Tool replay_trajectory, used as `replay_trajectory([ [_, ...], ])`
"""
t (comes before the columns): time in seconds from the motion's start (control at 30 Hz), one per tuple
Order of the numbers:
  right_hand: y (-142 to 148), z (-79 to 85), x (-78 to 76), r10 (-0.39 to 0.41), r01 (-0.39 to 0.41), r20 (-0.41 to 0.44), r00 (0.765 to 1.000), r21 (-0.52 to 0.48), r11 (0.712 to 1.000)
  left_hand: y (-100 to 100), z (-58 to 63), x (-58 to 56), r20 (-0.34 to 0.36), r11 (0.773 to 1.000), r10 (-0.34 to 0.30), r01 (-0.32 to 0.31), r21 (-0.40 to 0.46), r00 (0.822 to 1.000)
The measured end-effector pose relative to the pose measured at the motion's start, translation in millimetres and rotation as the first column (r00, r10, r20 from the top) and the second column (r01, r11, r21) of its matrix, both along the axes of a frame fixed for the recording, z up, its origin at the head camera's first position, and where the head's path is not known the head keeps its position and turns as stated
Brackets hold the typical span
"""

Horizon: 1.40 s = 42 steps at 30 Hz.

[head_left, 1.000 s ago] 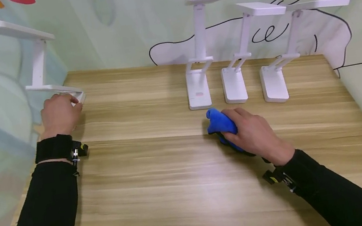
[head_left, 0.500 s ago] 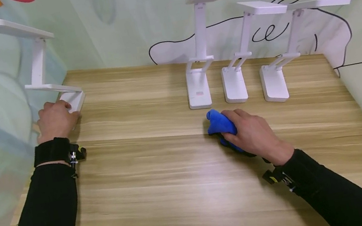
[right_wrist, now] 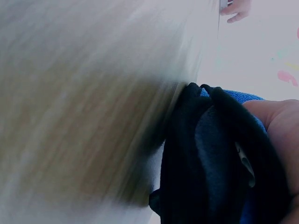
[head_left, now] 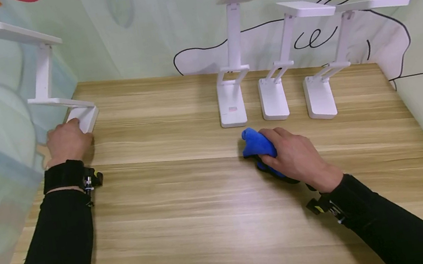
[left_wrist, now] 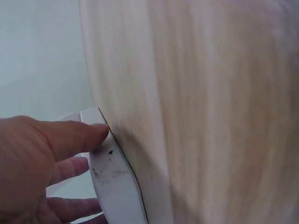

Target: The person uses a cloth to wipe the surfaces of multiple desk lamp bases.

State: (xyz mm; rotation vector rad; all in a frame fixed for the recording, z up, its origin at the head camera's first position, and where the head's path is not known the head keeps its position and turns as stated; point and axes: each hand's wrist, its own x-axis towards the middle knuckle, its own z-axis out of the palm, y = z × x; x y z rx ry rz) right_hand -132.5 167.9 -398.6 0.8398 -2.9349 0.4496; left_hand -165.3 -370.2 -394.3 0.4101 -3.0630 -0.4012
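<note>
At the far left, my left hand (head_left: 68,142) grips the front part of the base of a white folding desk lamp (head_left: 43,71). In the left wrist view, the thumb (left_wrist: 79,137) lies on one side of the lamp base (left_wrist: 114,186) and the other fingers reach the opposite side. Dark smudges mark that base. My right hand (head_left: 295,155) holds a bunched blue-and-black cloth (head_left: 257,143) low over the wooden table. Dark folds of the cloth (right_wrist: 210,163) fill the right wrist view, with part of the right hand (right_wrist: 285,130) behind.
Three more white lamps, a left one (head_left: 232,105), a middle one (head_left: 274,100) and a right one (head_left: 320,97), stand upright in a row behind the right hand. A printed curtain (head_left: 115,31) borders the wooden tabletop (head_left: 169,232) at the back and sides.
My left hand has come back from the rear of the lamp base to its front end, uncovering more of the base. The lamp stays nearly in place. The right hand and cloth have not moved.
</note>
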Motion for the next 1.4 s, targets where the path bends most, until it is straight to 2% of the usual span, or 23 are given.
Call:
replay_trajectory([
  [0.17,-0.3,0.0,0.1,-0.005,0.005,0.010,1.000,0.004,1.000,2.2,1.1,-2.2,0.047,0.999,0.031,-0.032,0.021,0.998],
  [0.33,-0.7,-0.2,0.0,-0.012,0.012,0.016,1.000,0.011,1.000,7.6,3.1,-4.7,0.073,0.998,0.030,-0.034,0.048,0.997],
  [0.5,-0.3,0.0,0.2,-0.014,0.014,0.016,1.000,0.010,1.000,16.1,6.2,-5.5,0.092,0.998,-0.008,0.001,0.069,0.996],
  [0.67,0.0,-0.7,0.6,-0.019,0.019,0.012,1.000,0.007,1.000,29.8,6.1,-4.3,0.093,0.996,-0.074,0.069,0.052,0.993],
  [0.9,0.3,-1.4,-0.7,-0.035,0.035,0.018,0.999,-0.001,0.999,60.2,1.9,0.2,0.066,0.992,-0.115,0.111,0.058,0.991],
  [1.1,1.9,-1.3,0.0,-0.041,0.041,0.006,0.999,-0.012,0.999,96.4,0.1,6.8,0.033,0.987,-0.151,0.149,0.057,0.988],
  [1.4,2.8,-1.6,-0.2,-0.046,0.046,0.005,0.999,-0.028,0.999,145.6,-2.1,23.1,-0.002,0.962,-0.272,0.272,0.029,0.962],
])
